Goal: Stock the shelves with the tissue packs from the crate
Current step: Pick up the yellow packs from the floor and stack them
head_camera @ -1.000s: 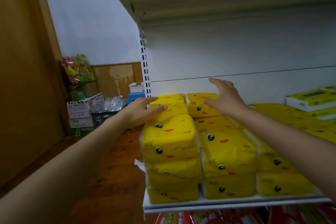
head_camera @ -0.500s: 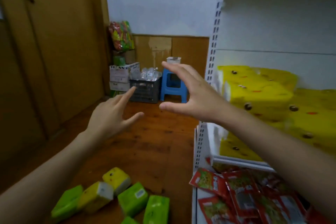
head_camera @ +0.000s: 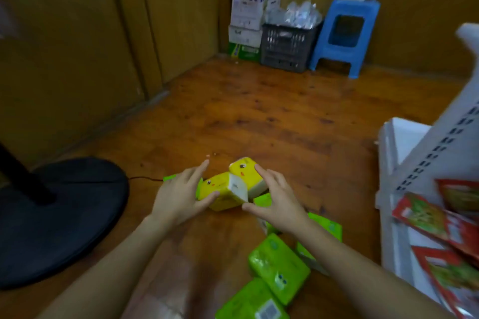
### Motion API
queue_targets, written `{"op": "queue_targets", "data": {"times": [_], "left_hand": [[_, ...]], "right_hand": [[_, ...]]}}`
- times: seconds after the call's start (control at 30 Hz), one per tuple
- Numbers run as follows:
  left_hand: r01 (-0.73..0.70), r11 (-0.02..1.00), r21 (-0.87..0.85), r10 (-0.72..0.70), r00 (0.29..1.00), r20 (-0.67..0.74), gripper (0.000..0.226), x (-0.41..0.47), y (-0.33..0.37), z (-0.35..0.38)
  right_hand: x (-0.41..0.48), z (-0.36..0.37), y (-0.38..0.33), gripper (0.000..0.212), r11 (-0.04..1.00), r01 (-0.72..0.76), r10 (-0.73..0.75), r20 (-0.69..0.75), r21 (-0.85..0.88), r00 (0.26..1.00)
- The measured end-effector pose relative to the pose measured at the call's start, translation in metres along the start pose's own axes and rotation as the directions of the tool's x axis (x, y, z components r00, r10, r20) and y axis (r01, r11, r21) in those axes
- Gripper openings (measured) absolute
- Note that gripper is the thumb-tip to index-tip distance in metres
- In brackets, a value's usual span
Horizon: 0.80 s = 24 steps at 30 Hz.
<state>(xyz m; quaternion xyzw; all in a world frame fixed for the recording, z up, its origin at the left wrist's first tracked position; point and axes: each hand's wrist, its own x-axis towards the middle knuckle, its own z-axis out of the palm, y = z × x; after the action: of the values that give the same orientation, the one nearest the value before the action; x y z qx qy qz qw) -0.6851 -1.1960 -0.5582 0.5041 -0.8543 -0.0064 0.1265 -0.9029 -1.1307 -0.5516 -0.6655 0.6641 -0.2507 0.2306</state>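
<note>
Both hands are down low over the wooden floor (head_camera: 259, 116). The left hand (head_camera: 178, 197) is wrapped around the near yellow tissue pack (head_camera: 220, 193), thumb on the front and fingers spread over the far side. The right hand (head_camera: 277, 202) reaches to the far yellow tissue pack (head_camera: 246, 173) at about 12 o'clock from the first one. Its fingers lie on the right side of that pack and the thumb sticks out under it, so the hand is spread apart and I cannot tell if it is squeezing. The two yellow packs touch each other and both are tilted. Each has a little face printed on it.

Green tissue packs (head_camera: 278, 264) lie in a heap on the floor at about 5 o'clock from the hands, under the right arm. A bit of green also peeks out behind the left hand.

At 3 o'clock stands the white shelf post (head_camera: 440, 142), with red snack bags (head_camera: 438, 215) on a low shelf. At 9 o'clock is a round black fan base (head_camera: 64, 215). Far off at 12 o'clock sit a dark crate (head_camera: 287, 46), a blue stool (head_camera: 344, 33) and white boxes (head_camera: 246, 21), side by side against the wall.
</note>
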Motion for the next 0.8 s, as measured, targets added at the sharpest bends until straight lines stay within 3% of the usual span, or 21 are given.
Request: {"op": "queue_targets", "data": {"times": [0.1, 0.2, 0.33, 0.53, 0.67, 0.8], "left_hand": [[0.132, 0.99, -0.044, -0.129, 0.989, 0.075, 0.093, 0.013, -0.017, 0.038], [0.221, 0.975, -0.017, -0.214, 0.957, 0.194, 0.078, 0.023, -0.027, 0.069], [0.238, 0.971, -0.021, -0.224, 0.939, 0.262, 0.071, 0.031, -0.037, 0.099], [0.328, 0.881, -0.341, -0.206, 0.915, 0.348, 0.063, 0.029, -0.038, 0.134], [0.306, 0.759, -0.575, -0.194, 0.949, 0.249, 0.062, 0.025, -0.025, 0.135], [0.218, 0.712, -0.667, -0.249, 0.967, 0.051, 0.067, 0.023, -0.009, 0.118]], "right_hand": [[0.031, 0.042, 0.015, 0.093, 0.993, -0.106, 0.103, 0.055, 0.05, 0.993], [0.053, 0.071, 0.027, 0.096, 0.986, -0.155, 0.151, 0.069, 0.055, 0.986], [0.073, 0.089, 0.029, 0.098, 0.992, -0.127, 0.126, 0.031, 0.027, 0.992], [0.093, 0.111, 0.026, 0.086, 0.984, -0.152, 0.141, 0.113, 0.092, 0.984], [0.09, 0.11, 0.026, 0.076, 0.974, -0.169, 0.157, 0.092, 0.151, 0.983], [0.083, 0.095, 0.018, 0.07, 0.956, -0.113, 0.132, -0.053, 0.27, 0.99]]}}
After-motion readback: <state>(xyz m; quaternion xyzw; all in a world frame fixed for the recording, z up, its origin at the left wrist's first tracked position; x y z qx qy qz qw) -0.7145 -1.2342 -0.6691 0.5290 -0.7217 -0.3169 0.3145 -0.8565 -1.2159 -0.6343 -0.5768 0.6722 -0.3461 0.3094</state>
